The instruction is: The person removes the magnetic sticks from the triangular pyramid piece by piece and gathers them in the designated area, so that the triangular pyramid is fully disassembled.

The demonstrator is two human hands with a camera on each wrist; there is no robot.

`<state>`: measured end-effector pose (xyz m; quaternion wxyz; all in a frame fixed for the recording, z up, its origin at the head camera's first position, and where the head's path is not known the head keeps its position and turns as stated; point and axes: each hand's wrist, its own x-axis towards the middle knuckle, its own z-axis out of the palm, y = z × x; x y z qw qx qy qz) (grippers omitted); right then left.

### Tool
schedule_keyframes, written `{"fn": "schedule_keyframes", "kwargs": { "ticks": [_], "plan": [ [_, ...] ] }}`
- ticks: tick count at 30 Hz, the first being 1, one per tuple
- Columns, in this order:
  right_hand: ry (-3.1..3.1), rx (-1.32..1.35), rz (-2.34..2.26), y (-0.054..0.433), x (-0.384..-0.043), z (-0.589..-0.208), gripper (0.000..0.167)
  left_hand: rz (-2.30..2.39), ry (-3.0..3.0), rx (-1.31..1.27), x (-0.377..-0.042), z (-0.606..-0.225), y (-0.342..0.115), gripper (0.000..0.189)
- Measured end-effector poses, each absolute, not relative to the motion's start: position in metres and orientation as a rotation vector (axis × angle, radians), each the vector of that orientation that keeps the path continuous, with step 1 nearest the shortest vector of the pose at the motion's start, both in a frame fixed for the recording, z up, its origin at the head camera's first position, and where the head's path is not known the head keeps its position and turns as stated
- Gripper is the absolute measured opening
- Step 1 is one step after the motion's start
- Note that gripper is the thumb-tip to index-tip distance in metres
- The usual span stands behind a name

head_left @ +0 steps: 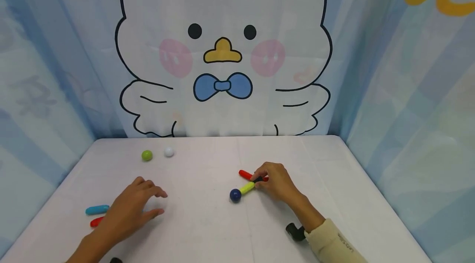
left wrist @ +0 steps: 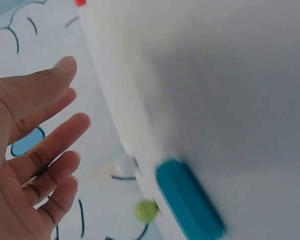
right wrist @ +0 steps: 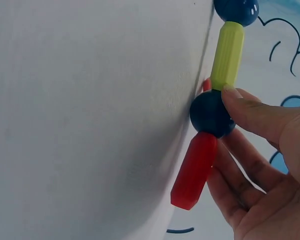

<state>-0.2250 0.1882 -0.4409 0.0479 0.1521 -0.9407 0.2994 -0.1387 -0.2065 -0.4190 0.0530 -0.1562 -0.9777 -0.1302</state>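
Observation:
My right hand (head_left: 276, 180) pinches a dark blue ball (right wrist: 210, 115) between thumb and fingers, low over the table. A yellow-green stick (head_left: 247, 188) joins this ball to a second dark blue ball (head_left: 235, 195). From the gripped ball a red stick (right wrist: 194, 172) extends, and another red stick (head_left: 245, 174) shows on its far side in the head view. My left hand (head_left: 131, 205) hovers above the table on the left, thumb and fingers spread apart, holding nothing. Close by it lie a blue stick (head_left: 97, 210) and a red stick (head_left: 96, 222), the latter partly hidden by the wrist.
Toward the back left of the white table (head_left: 204, 230) sit a green ball (head_left: 146, 155) and a white ball (head_left: 168, 151). Printed curtains stand behind the table and along both sides. A black wrist-camera part (head_left: 295, 232) shows at my right wrist.

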Motion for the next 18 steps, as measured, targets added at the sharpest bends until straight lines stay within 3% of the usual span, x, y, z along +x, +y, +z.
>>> {"fn": "schedule_keyframes", "kwargs": {
  "ticks": [18],
  "plan": [
    [-2.914,0.433,0.851,0.183,-0.221,-0.445,0.017,-0.592,-2.916,-0.795,-0.197,-0.432,-0.070,0.038]
  ]
}}
